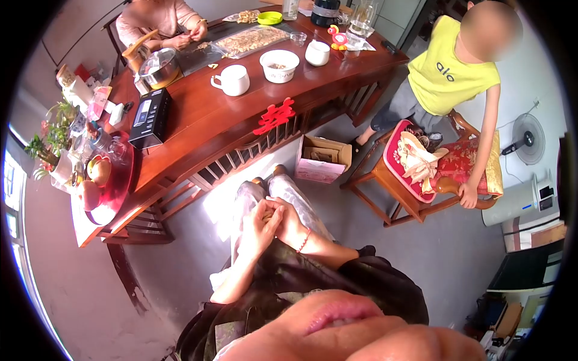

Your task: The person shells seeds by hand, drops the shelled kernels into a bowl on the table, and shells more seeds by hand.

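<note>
My left hand point(257, 227) and my right hand point(290, 224) meet above my lap, fingers curled and closed against each other. Something small and tan shows between them, too hidden to name. A red bead bracelet point(304, 239) circles my right wrist. Beyond my knees stands a dark red wooden table point(211, 123). A white bowl point(279, 73) with small bits in it is on the table, between a white mug point(233, 80) and a white cup point(317, 53). Farther back lies a clear flat tray point(253, 41) of tan pieces that look like nuts.
A person point(162, 24) sits across the table, hands together. Another person in a yellow shirt point(451, 66) stands beside a wooden chair point(415, 198) holding a red tray. A cardboard box point(319, 171) is on the floor. A black box point(150, 118) and fruit plate point(129, 174) occupy the table's left.
</note>
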Action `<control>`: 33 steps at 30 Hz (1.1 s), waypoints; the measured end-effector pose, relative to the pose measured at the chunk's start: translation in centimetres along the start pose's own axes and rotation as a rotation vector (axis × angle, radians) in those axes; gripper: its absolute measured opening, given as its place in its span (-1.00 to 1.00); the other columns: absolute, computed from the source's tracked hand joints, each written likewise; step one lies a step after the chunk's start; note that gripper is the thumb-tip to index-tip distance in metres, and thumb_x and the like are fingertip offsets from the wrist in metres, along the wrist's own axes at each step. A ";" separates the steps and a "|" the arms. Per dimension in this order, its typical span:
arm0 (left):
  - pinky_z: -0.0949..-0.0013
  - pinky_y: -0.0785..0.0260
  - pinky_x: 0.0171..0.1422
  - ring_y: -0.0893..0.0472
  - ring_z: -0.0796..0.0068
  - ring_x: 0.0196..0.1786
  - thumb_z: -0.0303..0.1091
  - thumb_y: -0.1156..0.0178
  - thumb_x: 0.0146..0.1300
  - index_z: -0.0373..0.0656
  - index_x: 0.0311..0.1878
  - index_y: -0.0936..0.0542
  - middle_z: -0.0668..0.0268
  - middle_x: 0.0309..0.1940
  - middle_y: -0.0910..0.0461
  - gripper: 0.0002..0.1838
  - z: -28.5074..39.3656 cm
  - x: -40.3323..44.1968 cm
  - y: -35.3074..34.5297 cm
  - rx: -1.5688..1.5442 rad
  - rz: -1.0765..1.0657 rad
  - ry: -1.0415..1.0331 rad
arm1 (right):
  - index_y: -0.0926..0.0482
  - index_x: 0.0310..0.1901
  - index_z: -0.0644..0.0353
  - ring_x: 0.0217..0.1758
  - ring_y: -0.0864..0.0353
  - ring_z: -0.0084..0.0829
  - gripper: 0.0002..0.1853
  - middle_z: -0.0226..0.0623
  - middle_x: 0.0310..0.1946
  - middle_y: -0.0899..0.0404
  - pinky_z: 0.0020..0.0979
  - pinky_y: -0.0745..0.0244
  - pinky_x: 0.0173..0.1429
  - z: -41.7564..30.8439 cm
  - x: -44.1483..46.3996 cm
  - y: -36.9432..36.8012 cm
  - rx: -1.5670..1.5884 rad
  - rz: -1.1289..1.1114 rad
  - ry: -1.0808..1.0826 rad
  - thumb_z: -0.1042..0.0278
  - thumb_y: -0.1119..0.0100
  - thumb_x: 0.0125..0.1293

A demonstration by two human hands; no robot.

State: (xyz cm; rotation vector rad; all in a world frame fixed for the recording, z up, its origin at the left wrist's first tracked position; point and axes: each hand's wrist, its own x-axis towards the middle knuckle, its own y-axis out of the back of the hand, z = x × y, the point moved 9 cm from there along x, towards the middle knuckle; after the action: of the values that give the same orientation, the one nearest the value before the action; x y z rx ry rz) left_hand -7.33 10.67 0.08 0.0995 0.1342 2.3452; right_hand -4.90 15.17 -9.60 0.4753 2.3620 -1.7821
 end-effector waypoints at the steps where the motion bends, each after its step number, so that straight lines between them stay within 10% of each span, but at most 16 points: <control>1: 0.57 -0.44 -0.33 -0.58 0.65 -0.43 -0.46 -0.22 0.27 -0.33 -0.21 -0.52 0.29 -0.48 -0.61 -0.86 -0.2 0.1 0.2 -0.024 0.027 0.002 | -0.52 -0.20 0.28 -0.31 -0.59 -0.44 -0.67 -0.29 -0.33 -0.59 -0.44 -0.50 -0.13 -0.2 0.0 0.1 0.029 0.011 0.014 0.24 0.23 0.44; 20: 0.65 0.01 -0.60 -0.20 0.81 -0.69 -0.35 -0.19 0.30 -0.24 -0.27 -0.53 0.53 -0.67 -0.38 -0.86 -0.7 0.8 -0.3 -0.591 -0.048 0.149 | -0.48 -0.32 0.21 -0.38 -0.54 -0.55 -0.76 -0.38 -0.42 -0.53 -0.58 -0.46 -0.27 0.1 -0.9 -4.9 -0.193 -0.231 -0.119 0.26 0.11 0.39; 22: 0.63 0.12 -0.60 -0.12 0.80 -0.70 -0.39 -0.17 0.29 -0.25 -0.28 -0.51 0.55 -0.69 -0.29 -0.88 -0.7 0.9 2.0 -0.623 0.018 0.122 | -0.47 -0.40 0.13 -0.53 -0.42 -0.65 -0.82 -0.45 -0.51 -0.47 -0.61 -0.31 -0.53 -2.2 0.4 0.2 0.035 0.239 0.020 0.25 -0.07 0.30; 23: 0.62 0.13 -0.60 -0.11 0.79 -0.70 -0.40 -0.17 0.28 -0.25 -0.29 -0.51 0.56 -0.69 -0.26 -0.89 -0.4 0.7 3.2 -0.625 0.057 0.122 | -0.42 -0.49 0.01 -0.59 -0.34 -0.71 -0.79 -0.53 -0.55 -0.40 -0.66 -0.19 -0.61 -5.8 -1.1 -1.8 -0.075 -0.022 -0.167 0.24 -0.09 0.31; 26: 0.58 0.13 -0.61 -0.10 0.80 -0.69 -0.39 -0.21 0.26 -0.16 -0.33 -0.48 0.61 -0.72 -0.20 -0.88 -1.2 0.5 6.2 -0.575 0.186 0.097 | -0.20 -0.61 -0.07 -0.69 -0.01 -0.73 -0.57 -0.65 -0.70 -0.03 -0.66 0.12 -0.73 -21.2 -5.6 -11.8 -0.029 -0.175 0.372 0.07 -0.02 0.41; 30: 0.63 0.14 -0.63 -0.10 0.79 -0.72 -0.44 -0.14 0.26 -0.22 -0.34 -0.49 0.54 -0.70 -0.25 -0.91 -1.3 0.9 6.3 -0.674 0.191 0.071 | -0.18 -0.62 0.04 -0.73 0.03 -0.67 -0.52 -0.55 -0.74 -0.04 -0.63 0.12 -0.75 -31.3 -16.8 -21.0 -0.412 -0.251 1.185 0.05 0.16 0.50; 33: 0.63 0.14 -0.64 -0.09 0.80 -0.72 -0.44 -0.11 0.26 -0.25 -0.28 -0.50 0.52 -0.70 -0.28 -0.92 -1.3 1.0 5.9 -0.644 0.142 0.070 | -0.20 -0.61 0.04 -0.74 0.03 -0.66 -0.53 -0.54 -0.73 -0.06 -0.63 0.11 -0.75 -31.6 -17.8 -22.3 -0.442 -0.294 1.155 0.08 0.19 0.51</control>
State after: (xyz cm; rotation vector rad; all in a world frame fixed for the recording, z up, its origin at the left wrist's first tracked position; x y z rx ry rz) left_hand -12.32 7.14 -0.46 -0.2972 -0.6095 2.4171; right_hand 6.74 36.98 25.09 1.4247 3.5827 -1.0524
